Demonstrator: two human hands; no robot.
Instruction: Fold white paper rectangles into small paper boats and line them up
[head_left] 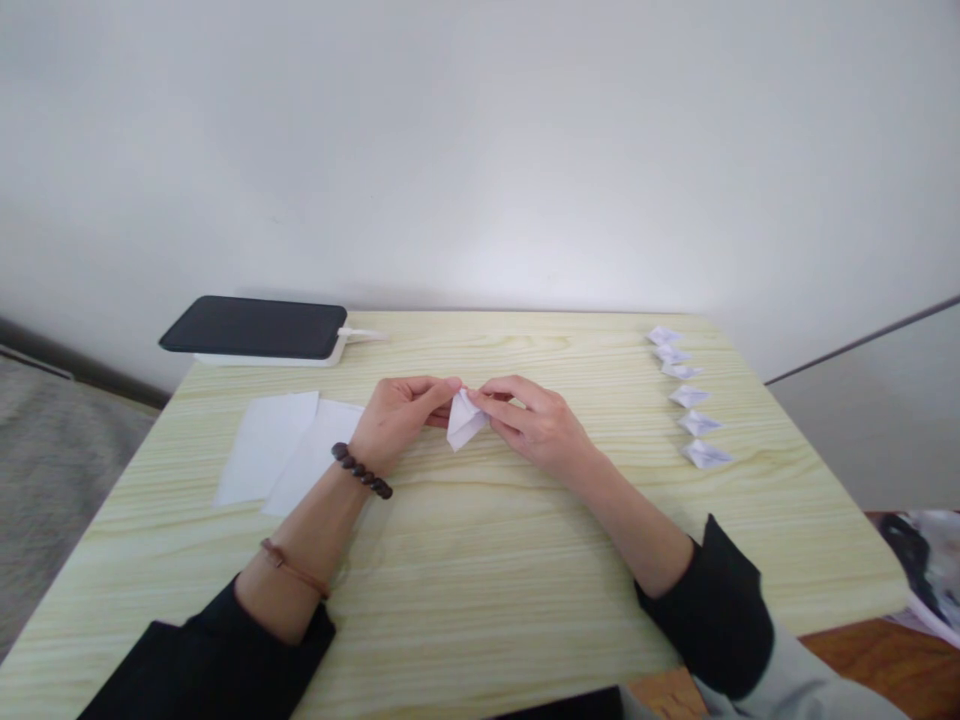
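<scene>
While both forearms reach forward and slant inward over the pale wood-grained table (450, 580), the hands meet at a small piece of folded paper (464, 425), which sits to the right of the black phone (259, 327) and nearer the person than it. The left hand (401, 420), also on the near right side of the phone, pinches the paper's upper left part, its thumb stretched to the right and the other fingers bent in behind, partly hidden. Farther right of the phone, the right hand (536, 425) grips the paper's upper right edge with its fingertips, the wrist bent so that the fingers point back toward the left hand. The paper's narrow end points down toward the person; whether it touches the tabletop I cannot tell

On the left wrist are a dark beaded bracelet (361, 470) and a thin reddish-brown cord (292, 567), and both arms come out of black cuffs

Just on the person's side of the phone lie two overlapping white sheets (262, 450), the left wrist partly over one of them. Directly beneath the phone is a white slab (264, 361), and a white cable (364, 334) runs out from the phone's right end. Well to the right of the phone, six small folded paper shapes (702, 424) lie in a row that runs toward the person
</scene>
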